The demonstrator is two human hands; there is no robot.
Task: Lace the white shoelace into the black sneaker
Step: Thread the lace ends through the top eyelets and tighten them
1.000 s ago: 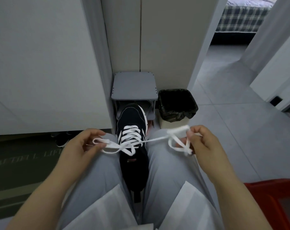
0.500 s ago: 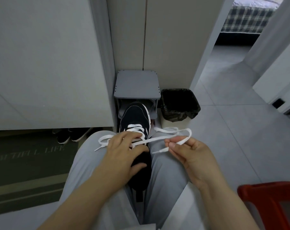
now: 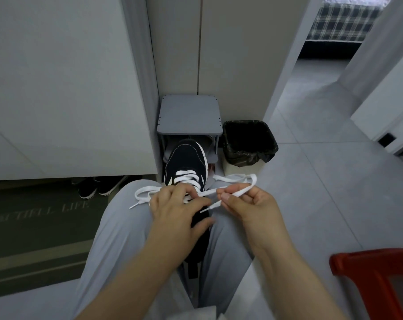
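Note:
A black sneaker [image 3: 187,158] with a white sole lies between my knees, toe pointing away. White shoelace [image 3: 236,179] crosses its front eyelets. My left hand [image 3: 176,212] rests on the sneaker's tongue area, fingers curled over the lace crossing and thumb spread over the shoe's opening. My right hand [image 3: 247,205] pinches the right lace end between thumb and fingers; that strand loops up to the right and its tip hangs free below. The left lace end lies loose on my left thigh.
A small grey shelf stool [image 3: 188,116] stands just beyond the toe, with a black-lined waste bin [image 3: 249,140] to its right. White cabinet wall at left, dark shoes [image 3: 98,187] under it. A red stool [image 3: 376,280] sits at lower right. Tiled floor opens right.
My left hand let go of the left lace end and moved onto the sneaker's tongue. My right hand came in closer and now pinches the lace near its tip.

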